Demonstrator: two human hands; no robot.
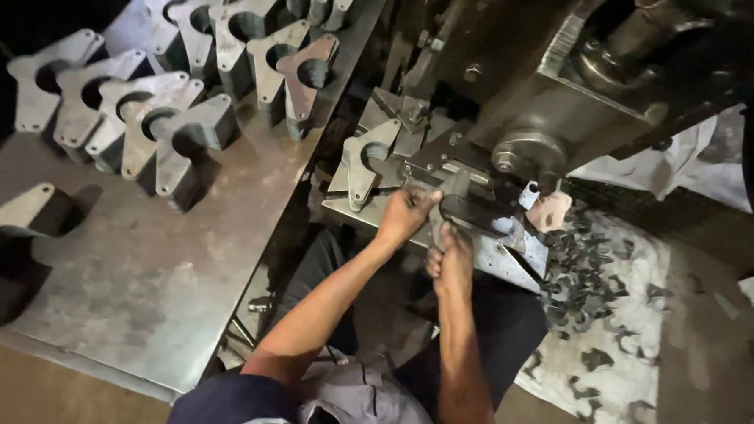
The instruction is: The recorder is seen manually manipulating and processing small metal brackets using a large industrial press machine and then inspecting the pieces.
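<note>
Metal plate [470,212] half hidden under both hands

Both hands fisted; left hand [407,212] ahead, right hand [453,258] just behind.

**Parts on the bench and at the press, counted**

Two bare hands show at the machine: one left hand [404,212] and one right hand [452,260]. One cut steel bracket [365,163] lies on the press bed [489,262]. On the steel table [143,281] stand roughly thirteen stacks of the same brackets [179,136] (the far ones run off the top edge, so the count is loose). One larger stack [10,245] sits alone at the left edge. Dark punched offcuts [587,271] litter one white cloth [644,310], too many and too small to number.
</note>
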